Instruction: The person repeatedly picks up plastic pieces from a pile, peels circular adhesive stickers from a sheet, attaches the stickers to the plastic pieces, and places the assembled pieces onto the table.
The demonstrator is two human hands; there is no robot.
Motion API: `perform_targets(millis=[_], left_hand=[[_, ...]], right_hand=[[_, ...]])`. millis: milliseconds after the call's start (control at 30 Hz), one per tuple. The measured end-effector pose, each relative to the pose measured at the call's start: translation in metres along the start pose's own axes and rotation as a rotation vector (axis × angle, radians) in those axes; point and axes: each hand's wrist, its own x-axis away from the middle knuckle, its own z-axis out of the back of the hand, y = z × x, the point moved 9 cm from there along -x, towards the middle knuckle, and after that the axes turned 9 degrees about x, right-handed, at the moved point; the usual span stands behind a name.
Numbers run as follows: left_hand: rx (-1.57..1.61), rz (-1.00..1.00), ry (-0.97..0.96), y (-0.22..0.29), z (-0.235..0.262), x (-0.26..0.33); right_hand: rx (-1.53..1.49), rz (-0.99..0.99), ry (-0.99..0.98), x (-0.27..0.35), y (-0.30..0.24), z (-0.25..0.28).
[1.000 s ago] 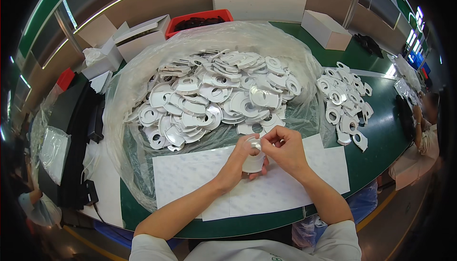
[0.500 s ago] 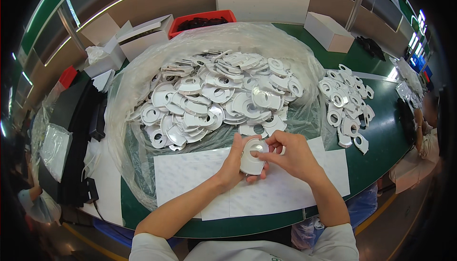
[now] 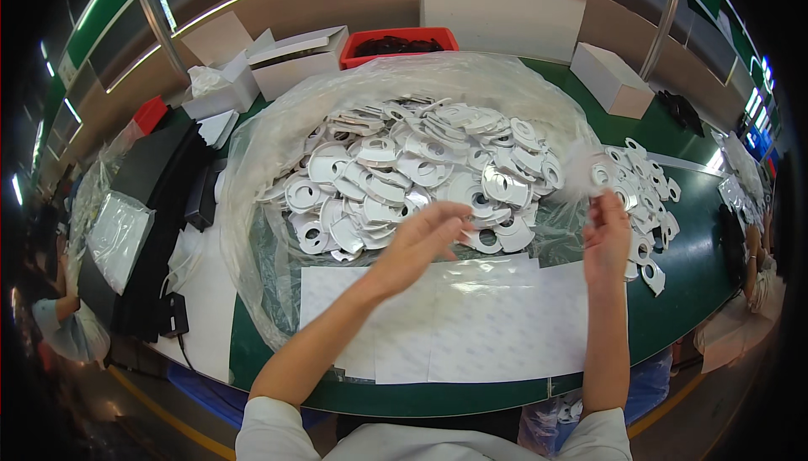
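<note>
A large heap of white plastic parts with round holes (image 3: pixel 362 177) lies on a clear plastic sheet (image 3: pixel 261 276). My left hand (image 3: pixel 421 246) is open at the heap's near edge, its fingers spread and slightly smeared by motion. No part shows in it. On the right, my right hand (image 3: pixel 608 238) is closed with its fingertips pinching a white plastic part (image 3: pixel 585 166), blurred by motion. That part overlaps the smaller group of similar parts (image 3: pixel 644 179) on the green table. White paper sheets (image 3: pixel 505 326) lie below both hands.
Behind the heap stand a red bin (image 3: pixel 446 38) of dark pieces and open white boxes (image 3: pixel 299 66). A closed white box (image 3: pixel 610 82) is at the back right. Black foam-like material (image 3: pixel 143 200) is stacked at the left. Other people sit at both sides.
Both hands have parted from over the paper. My right hand has carried the white plastic part rightward to the smaller group; my left has let go and moved toward the heap. The view has shifted.
</note>
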Motion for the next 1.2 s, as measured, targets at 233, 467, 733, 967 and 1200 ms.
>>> perform_targets(millis=[233, 467, 733, 967, 1200], left_hand=[[-1.581, -0.516, 0.495, 0.055, 0.043, 0.014], [-1.721, -0.155, 0.596, 0.043, 0.068, 0.009], [-1.674, -0.239, 0.689, 0.086, 0.077, 0.025], [-1.203, -0.381, 0.451, 0.088, 0.045, 0.019], [0.144, 0.349, 0.259, -0.020, 0.002, 0.015]], right_hand=[[0.167, 0.076, 0.138, 0.008, -0.007, -0.001], [1.074, 0.617, -0.893, 0.123, 0.023, -0.124], [1.287, 0.562, -0.953, 0.150, 0.051, -0.128], [1.390, 0.239, -1.064, 0.130, 0.060, -0.123], [1.394, 0.120, -1.189, 0.128, 0.070, -0.123]])
